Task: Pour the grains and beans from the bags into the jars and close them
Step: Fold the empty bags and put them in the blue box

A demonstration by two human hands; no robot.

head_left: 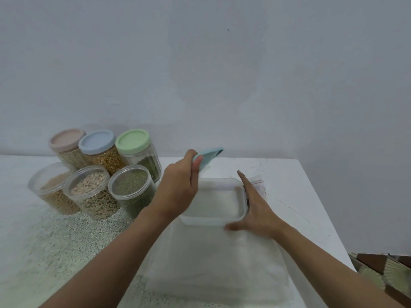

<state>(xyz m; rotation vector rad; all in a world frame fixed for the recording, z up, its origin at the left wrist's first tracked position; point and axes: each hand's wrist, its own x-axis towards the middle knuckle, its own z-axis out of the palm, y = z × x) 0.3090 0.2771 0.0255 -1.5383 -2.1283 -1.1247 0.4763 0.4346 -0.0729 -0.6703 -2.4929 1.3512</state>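
Observation:
A tall rectangular jar (241,197) filled with white grains stands open at the middle of the table. My left hand (178,187) grips a light blue lid (208,158) tilted just above the jar's far left corner. My right hand (255,207) rests against the jar's right side, fingers straight and thumb at the front corner. An empty clear zip bag (258,183) lies behind the right hand. At the left stand three open round jars (131,187) of beans and grains, with three lidded ones (133,147) behind them.
The speckled table (55,241) ends at a right edge near the jar and meets the wall at the back. A white cloth or bag (218,263) lies under the jar toward me. Patterned floor (382,272) shows at the bottom right.

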